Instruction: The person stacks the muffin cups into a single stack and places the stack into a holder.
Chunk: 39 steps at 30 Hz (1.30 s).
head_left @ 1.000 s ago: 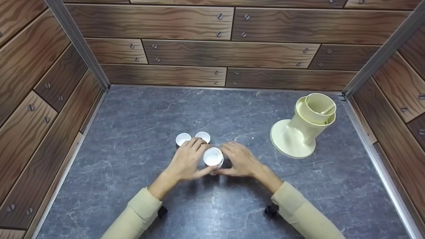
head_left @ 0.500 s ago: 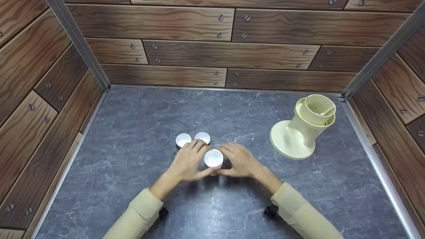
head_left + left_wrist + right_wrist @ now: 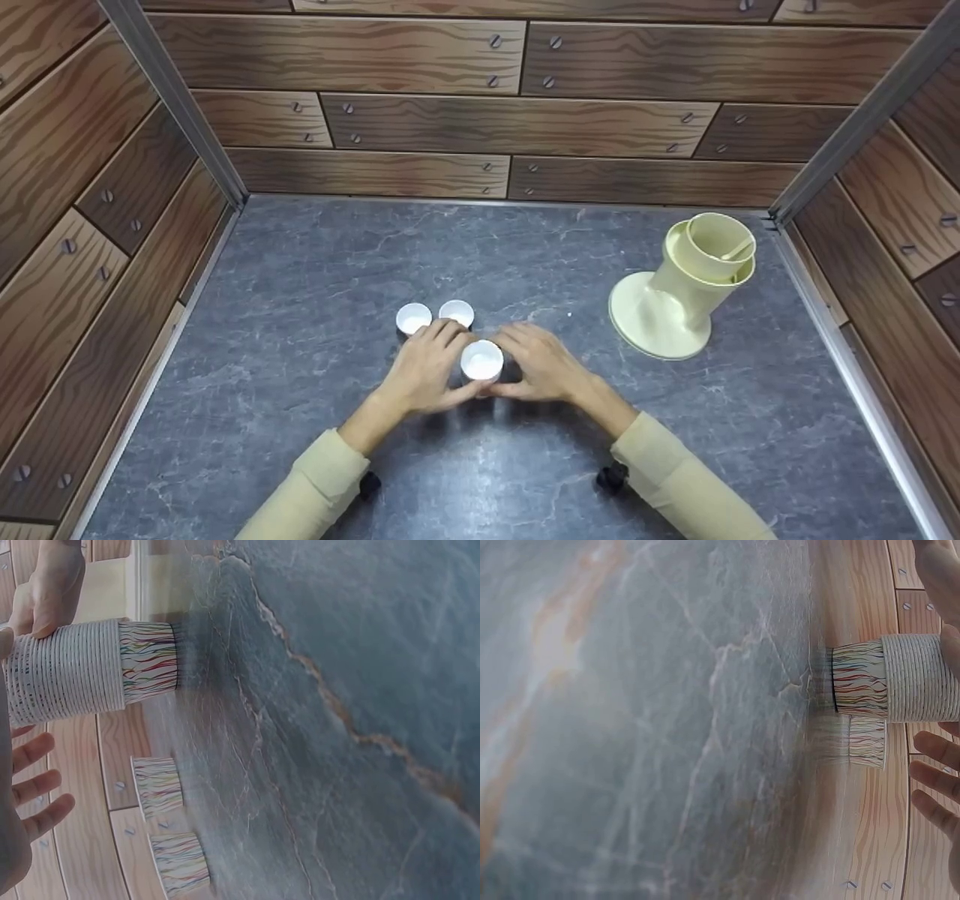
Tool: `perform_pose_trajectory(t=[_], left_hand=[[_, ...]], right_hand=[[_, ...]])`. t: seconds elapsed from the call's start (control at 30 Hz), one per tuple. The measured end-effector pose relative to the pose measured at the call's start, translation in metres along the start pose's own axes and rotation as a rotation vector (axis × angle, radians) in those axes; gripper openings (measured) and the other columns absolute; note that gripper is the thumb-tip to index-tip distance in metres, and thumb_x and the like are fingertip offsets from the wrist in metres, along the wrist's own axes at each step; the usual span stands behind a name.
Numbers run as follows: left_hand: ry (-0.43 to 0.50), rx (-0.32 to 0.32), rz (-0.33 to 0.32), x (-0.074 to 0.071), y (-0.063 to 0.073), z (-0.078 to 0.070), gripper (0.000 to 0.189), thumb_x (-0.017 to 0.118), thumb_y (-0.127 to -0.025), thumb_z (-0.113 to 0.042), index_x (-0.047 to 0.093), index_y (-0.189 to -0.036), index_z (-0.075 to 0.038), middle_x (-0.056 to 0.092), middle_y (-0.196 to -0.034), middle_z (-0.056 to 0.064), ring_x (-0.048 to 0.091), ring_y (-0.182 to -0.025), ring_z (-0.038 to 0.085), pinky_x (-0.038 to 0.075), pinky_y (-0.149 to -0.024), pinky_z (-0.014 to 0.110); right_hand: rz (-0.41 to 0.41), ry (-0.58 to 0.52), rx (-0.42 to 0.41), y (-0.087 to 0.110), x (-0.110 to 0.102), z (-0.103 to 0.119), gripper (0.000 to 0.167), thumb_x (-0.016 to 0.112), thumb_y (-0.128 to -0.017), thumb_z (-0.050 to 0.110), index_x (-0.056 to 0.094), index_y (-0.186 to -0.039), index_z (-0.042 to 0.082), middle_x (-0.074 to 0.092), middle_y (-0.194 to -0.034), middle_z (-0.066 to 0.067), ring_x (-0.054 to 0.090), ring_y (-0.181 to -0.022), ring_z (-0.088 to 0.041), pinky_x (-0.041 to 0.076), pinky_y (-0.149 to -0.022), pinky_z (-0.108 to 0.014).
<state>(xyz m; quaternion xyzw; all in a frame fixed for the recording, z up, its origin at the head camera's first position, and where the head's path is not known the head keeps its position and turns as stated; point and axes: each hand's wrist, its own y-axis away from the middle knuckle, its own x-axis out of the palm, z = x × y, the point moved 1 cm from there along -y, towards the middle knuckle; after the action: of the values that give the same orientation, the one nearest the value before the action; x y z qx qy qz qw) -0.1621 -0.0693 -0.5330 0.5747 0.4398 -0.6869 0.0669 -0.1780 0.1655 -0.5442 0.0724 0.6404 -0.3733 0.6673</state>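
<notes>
Between both hands stands an upright stack of paper cups (image 3: 481, 363), white inside. From the side, in the left wrist view, the paper cups (image 3: 67, 671) show many close-packed rims and a lowest cup printed with coloured wavy lines. My left hand (image 3: 426, 367) pinches the stack from the left, thumb at the near side and forefinger behind it. On the right, my right hand (image 3: 544, 364) holds it likewise; its other fingers (image 3: 934, 778) stretch out free of the cups. Just beyond the left fingers sit two single cups, a left one (image 3: 413, 319) and a right one (image 3: 456, 311).
A pale yellow-green stand (image 3: 660, 319) with a round base and tilted tube rests at the back right; a ring-shaped piece and a thin stick sit in its opening. Wood-patterned walls (image 3: 517, 124) enclose the dark marbled table (image 3: 315, 277) at the back and sides.
The top of the stack, tilted slightly a second ago with a second rim showing at its side, now sits straight and even. Both hands have stayed around it.
</notes>
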Motion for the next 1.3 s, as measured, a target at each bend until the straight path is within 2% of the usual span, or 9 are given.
perform_pose_trajectory(t=[0.2,0.47,0.77,1.1,1.3], left_hand=[[0.012,0.003,-0.012,0.0014,0.0004,0.001,0.058,0.066,-0.09,-0.065,0.066,-0.122,-0.018,0.068,-0.117,0.003,0.066,-0.109,0.022,0.057,-0.095,0.038],[0.052,-0.002,-0.024,0.0016,0.0011,0.0007,0.057,0.067,-0.09,-0.063,0.069,-0.122,-0.017,0.068,-0.116,0.002,0.066,-0.108,0.022,0.057,-0.094,0.038],[0.049,-0.007,-0.004,0.003,0.0014,0.0014,0.056,0.065,-0.092,-0.063,0.068,-0.124,-0.017,0.068,-0.118,0.002,0.066,-0.11,0.021,0.056,-0.096,0.037],[0.032,0.012,-0.026,0.0004,0.0013,0.0039,0.059,0.066,-0.09,-0.066,0.067,-0.124,-0.017,0.069,-0.117,0.003,0.066,-0.109,0.022,0.056,-0.093,0.038],[0.022,-0.007,0.014,-0.0053,-0.0004,0.0095,0.064,0.064,-0.09,-0.071,0.066,-0.125,-0.017,0.068,-0.117,0.002,0.065,-0.11,0.022,0.056,-0.092,0.038]], right_hand=[[-0.001,0.008,0.001,-0.0008,-0.0001,-0.0009,0.074,0.076,-0.086,0.064,0.067,-0.13,0.005,0.074,-0.123,-0.013,0.07,-0.117,-0.029,0.055,-0.108,-0.048],[-0.027,0.009,-0.002,-0.0006,0.0017,0.0004,0.073,0.074,-0.086,0.068,0.068,-0.128,0.009,0.074,-0.119,-0.007,0.071,-0.114,-0.026,0.057,-0.104,-0.044],[-0.011,0.017,0.008,-0.0008,0.0009,0.0003,0.075,0.075,-0.085,0.069,0.068,-0.128,0.008,0.074,-0.118,-0.007,0.071,-0.113,-0.025,0.056,-0.106,-0.044],[-0.016,0.018,-0.006,-0.0013,0.001,-0.0004,0.077,0.073,-0.086,0.071,0.068,-0.129,0.009,0.074,-0.121,-0.007,0.071,-0.116,-0.025,0.055,-0.108,-0.045],[-0.03,0.014,-0.013,-0.0011,0.0005,-0.0004,0.075,0.074,-0.085,0.071,0.067,-0.129,0.01,0.074,-0.121,-0.007,0.071,-0.116,-0.025,0.056,-0.107,-0.044]])
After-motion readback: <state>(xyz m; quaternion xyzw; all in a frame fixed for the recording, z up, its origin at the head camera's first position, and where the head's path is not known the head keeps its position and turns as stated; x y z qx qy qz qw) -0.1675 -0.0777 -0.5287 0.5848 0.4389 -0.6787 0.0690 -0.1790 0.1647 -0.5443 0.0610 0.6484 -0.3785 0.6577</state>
